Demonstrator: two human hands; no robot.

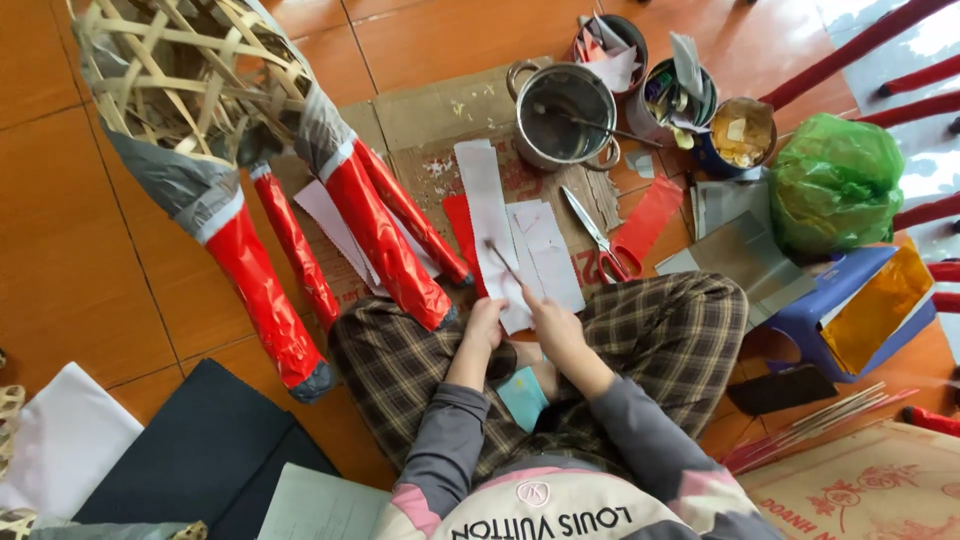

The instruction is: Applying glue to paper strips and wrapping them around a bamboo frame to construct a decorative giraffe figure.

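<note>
The person sat cross-legged on the orange tiled floor (pixel 60 250), looking down at both hands over their lap in plaid trousers (pixel 660 330). The left hand (pixel 484 325) held a thin brush (pixel 503 262), its grip closed around the handle and the tip resting on the white paper strips (pixel 520 240). The right hand (pixel 553 328) lay flat on the near end of those strips, fingers pressing the paper down; its grip was not closed around anything I could make out. The strips lay on a sheet of brown cardboard (pixel 420 115) just beyond the knees, touching a red paper piece (pixel 460 225) on their left.

To the left stood a woven bamboo frame figure (pixel 180 70), partly covered with grey paper, its four legs wrapped in shiny red foil (pixel 385 240); the nearest leg ended close beside the left knee. Red-handled scissors (pixel 600 240) lay on the cardboard just right of the strips. Farther off sat a metal pot (pixel 562 115) with a stick in it, and right of it three tins (pixel 680 100) stuffed with paper scraps. A green plastic bag (pixel 835 185) sat at the far right above a blue plastic stool (pixel 830 300) holding gold foil (pixel 880 305). Thin bamboo sticks (pixel 810 425) lay near the right knee, and dark and white sheets (pixel 190 440) lay near left.
</note>
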